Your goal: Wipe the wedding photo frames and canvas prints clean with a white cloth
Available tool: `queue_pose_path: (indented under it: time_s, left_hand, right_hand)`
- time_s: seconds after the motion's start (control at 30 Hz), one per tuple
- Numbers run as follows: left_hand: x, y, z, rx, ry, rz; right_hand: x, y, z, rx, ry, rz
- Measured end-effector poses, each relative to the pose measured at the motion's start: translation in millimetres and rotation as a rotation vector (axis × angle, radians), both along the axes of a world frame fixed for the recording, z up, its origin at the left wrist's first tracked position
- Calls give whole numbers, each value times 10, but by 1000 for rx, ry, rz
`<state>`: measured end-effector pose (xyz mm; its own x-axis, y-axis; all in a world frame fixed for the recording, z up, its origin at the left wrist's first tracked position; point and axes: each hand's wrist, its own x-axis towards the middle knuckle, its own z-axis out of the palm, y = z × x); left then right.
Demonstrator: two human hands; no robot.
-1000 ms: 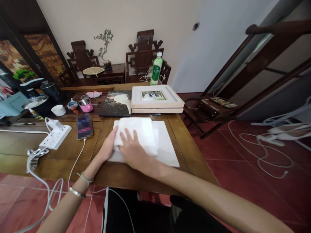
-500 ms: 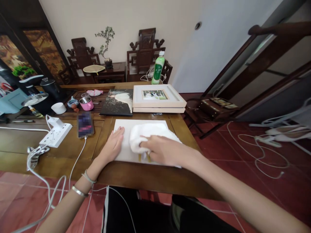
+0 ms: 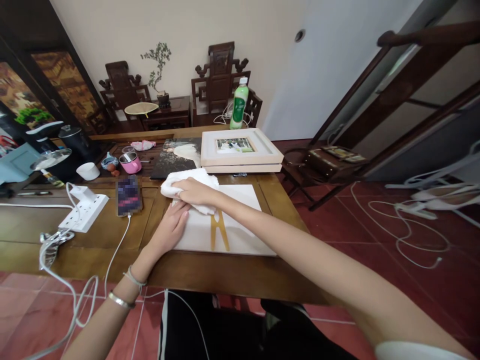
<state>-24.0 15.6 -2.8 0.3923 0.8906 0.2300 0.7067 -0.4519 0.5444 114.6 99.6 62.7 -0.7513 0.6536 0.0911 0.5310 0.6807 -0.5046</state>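
Note:
A white board (image 3: 243, 225) lies flat on the wooden table, with a yellow A-shaped mark (image 3: 219, 235) on it, its upper part covered. My right hand (image 3: 197, 192) is closed on a bunched white cloth (image 3: 189, 177) over the board's far left corner. My left hand (image 3: 173, 225) lies on the board's left edge, fingers stretched and close to the cloth. The cloth and my right hand hide the board's upper left part.
Light wooden frames (image 3: 242, 162) and a dark picture (image 3: 174, 160) lie behind the board. Left are a phone (image 3: 128, 196) on a cable, a power strip (image 3: 84, 212), a pink cup (image 3: 130, 163) and a white cup (image 3: 88, 171). A green bottle (image 3: 239, 105) stands behind the frames.
My right hand has moved the cloth left and away from me, from the board's middle to its far left corner. The yellow mark now shows more. My left hand has stayed at the left edge.

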Motion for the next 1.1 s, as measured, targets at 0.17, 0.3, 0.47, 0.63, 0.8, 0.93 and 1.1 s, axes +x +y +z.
queue_pose_path:
  time_s: [0.17,0.3,0.47,0.63,0.8,0.93,1.1]
  left_hand:
    - [-21,-2,-56,-42,22,43]
    - [-16,-10,-64,-38,29,47]
    - [3,-22,-49,-35,24,53]
    - [-3,-14,-70,-40,-5,68]
    - [-26,7,-98,-28,-13,74]
    - [-29,13,-111,-22,-3,69]
    - [-15,6,-95,-15,16,61]
  right_hand:
    - [329,97,60,-47,-10,-81]
    - [888,133,84,-106,-29,-217]
    - [1525,-9,-6,-107,-34,-368]
    - [1608,-196,-222,-58,-52,-299]
    - [1498,-404,-249,100,-219,-222]
    - [1538,-792,-69,17,-293,-145]
    - [1620,-1437,201,-218,-328,-75]
